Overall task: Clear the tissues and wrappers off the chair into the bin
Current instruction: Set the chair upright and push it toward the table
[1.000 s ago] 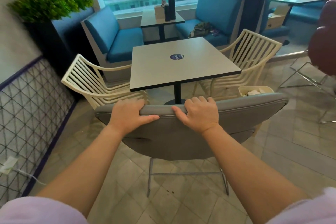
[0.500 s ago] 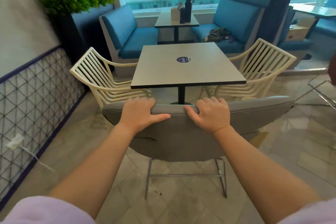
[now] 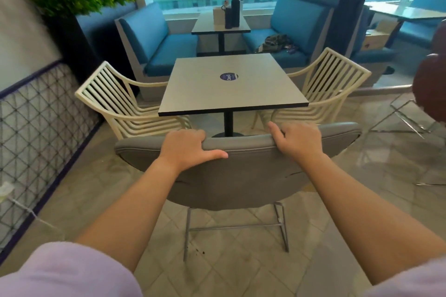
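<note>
A grey padded chair (image 3: 241, 176) on a metal sled frame stands in front of me, its back toward me. My left hand (image 3: 188, 147) grips the top edge of the backrest, thumb on my side. My right hand (image 3: 296, 140) holds the same edge further right, fingers curled over the top. The chair's seat is hidden behind the backrest, so no tissues or wrappers show. The bin is out of sight.
A square grey table (image 3: 231, 84) stands just beyond the chair, with a cream slatted chair (image 3: 120, 103) at its left and another (image 3: 330, 89) at its right. Blue booth seats (image 3: 166, 50) and a second table (image 3: 220, 24) with bottles lie behind. A mesh wall panel (image 3: 36, 123) runs along the left.
The grey chair has shifted toward the table and my view has swung right to left. The bin that showed behind the chair's right end one second ago is no longer visible.
</note>
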